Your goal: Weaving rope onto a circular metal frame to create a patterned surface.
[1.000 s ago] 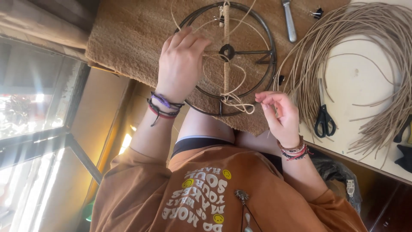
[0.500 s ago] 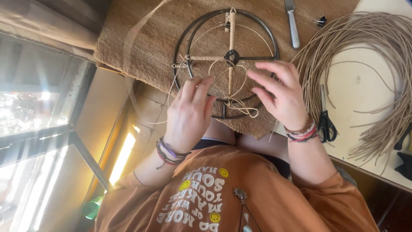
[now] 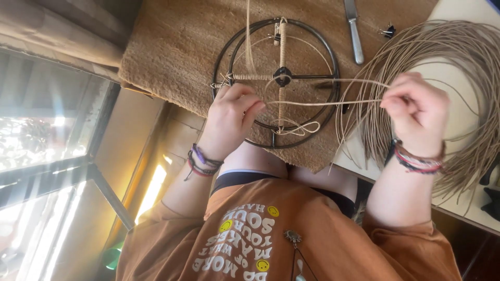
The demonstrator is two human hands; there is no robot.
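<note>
The round metal frame (image 3: 276, 83) lies flat on a brown mat (image 3: 172, 57) in the upper centre of the frame. Judged from its state, work is partly done: the vertical spoke and the left-hand spoke are wrapped in tan cord, while the right-hand spoke and the outer rings are bare metal.

The left hand (image 3: 232, 117) rests on the lower left of the frame, fingers curled and pinching the cord (image 3: 323, 102) near the hub. The right hand (image 3: 419, 112), at centre right, is closed on the same cord and holds it taut across the frame.

To the right, a large coil of loose cord (image 3: 458, 62) crowds the pale bench (image 3: 448, 112); a knife (image 3: 354, 31) lies near the top edge. The mat's near edge overhangs the lap. Open room is mainly to the upper left.
</note>
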